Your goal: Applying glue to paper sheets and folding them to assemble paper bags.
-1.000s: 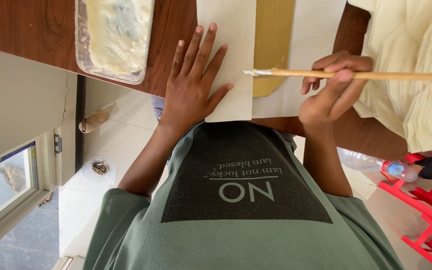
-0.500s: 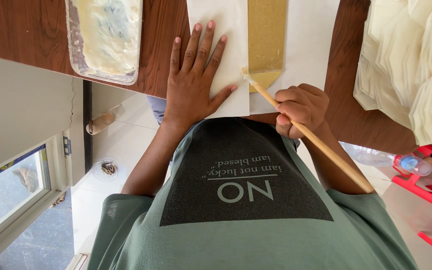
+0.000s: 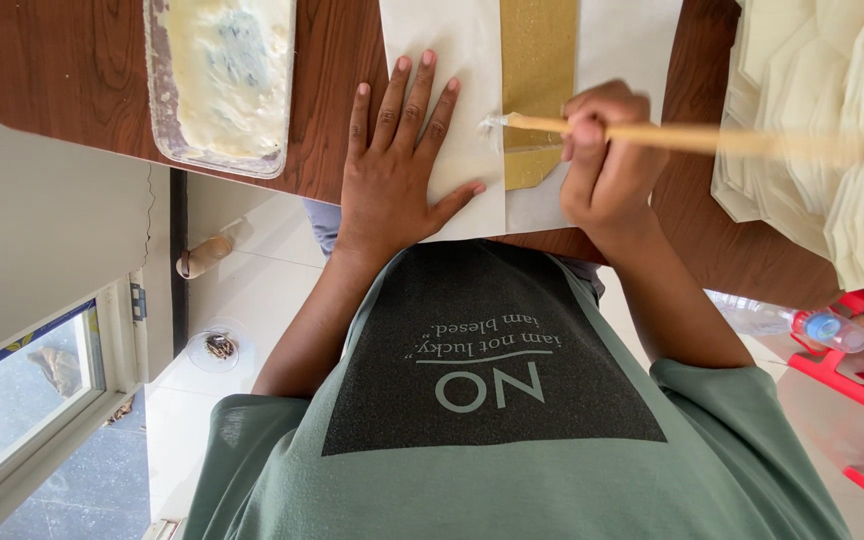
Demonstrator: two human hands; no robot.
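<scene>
Clenched around a thin wooden brush, the right hand keeps its wet tip at the gold strip in the upper middle. Left hand lies flat, fingers released, pressing white paper on the table.

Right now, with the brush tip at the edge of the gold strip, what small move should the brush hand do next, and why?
Probably draw the brush slowly along the gold strip. Its bristle tip sits at the strip's left edge, where gold meets the white sheet, and the left hand lies flat on that sheet, holding it. The right hand grips the handle near the bristles, which suits a short, controlled stroke.
</scene>
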